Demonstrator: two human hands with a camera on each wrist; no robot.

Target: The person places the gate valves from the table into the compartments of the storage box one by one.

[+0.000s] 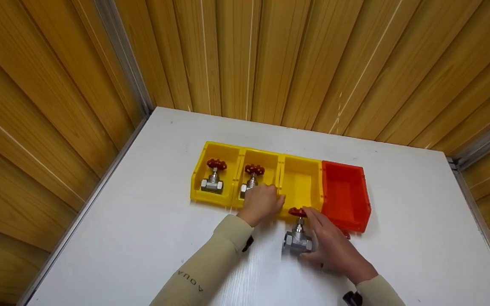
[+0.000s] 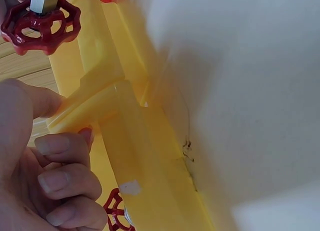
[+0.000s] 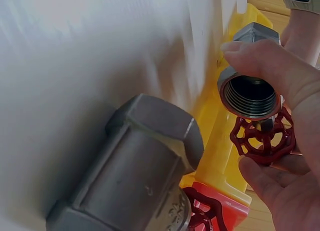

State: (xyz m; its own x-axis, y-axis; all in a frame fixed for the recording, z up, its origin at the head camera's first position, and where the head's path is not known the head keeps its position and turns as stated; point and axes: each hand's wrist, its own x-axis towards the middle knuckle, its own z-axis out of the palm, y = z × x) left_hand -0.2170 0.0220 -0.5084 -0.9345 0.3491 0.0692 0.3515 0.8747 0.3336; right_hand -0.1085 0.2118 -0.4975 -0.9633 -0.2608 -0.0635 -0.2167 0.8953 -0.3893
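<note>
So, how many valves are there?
4 valves: one in the leftmost bin, one in the next, one in the right hand, one by the red bin, mostly hidden in the head view.

Free room above rightmost yellow bin (image 1: pixel 301 176)

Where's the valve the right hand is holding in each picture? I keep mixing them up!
Head: the valve is below centre, slightly right, in the right hand.
Left wrist: top left corner; mostly its red wheel shows.
Right wrist: upper right, threaded opening towards the camera; the nearer, bigger-looking one is another valve.
Shared landmark: the yellow bins, in every view.
</note>
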